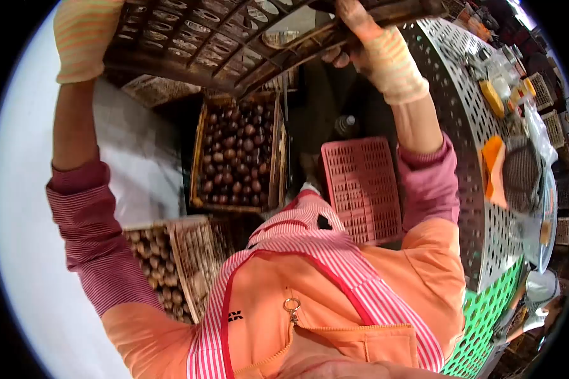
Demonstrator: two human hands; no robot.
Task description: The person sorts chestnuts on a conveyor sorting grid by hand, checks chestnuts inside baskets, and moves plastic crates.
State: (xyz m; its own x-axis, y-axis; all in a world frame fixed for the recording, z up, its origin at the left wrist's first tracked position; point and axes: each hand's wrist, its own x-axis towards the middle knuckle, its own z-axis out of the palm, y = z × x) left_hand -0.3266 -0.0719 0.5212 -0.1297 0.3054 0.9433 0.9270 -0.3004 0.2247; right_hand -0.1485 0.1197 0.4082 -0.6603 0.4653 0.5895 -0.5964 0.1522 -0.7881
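A dark brown slatted plastic crate (215, 47) is held up and tilted at the top of the head view. My left hand (85, 38), in a pale striped glove, is at the crate's left end; its fingers are hidden past the top edge. At the crate's right end, my right hand (376, 54) wraps its bare fingertips round the rim, the rest gloved. Below the crate stands a box full of round dark purple fruit (237, 155). Another crate with round brownish fruit (158, 265) sits at the lower left.
A pink basket (363, 189) lies right of centre beside a bottle (344, 124). Along the right runs a perforated metal surface (471, 82) with an orange item (494, 170), a dark mesh piece (521, 174) and bags. Green mesh (487, 322) is below it. A white surface (136, 158) is at left.
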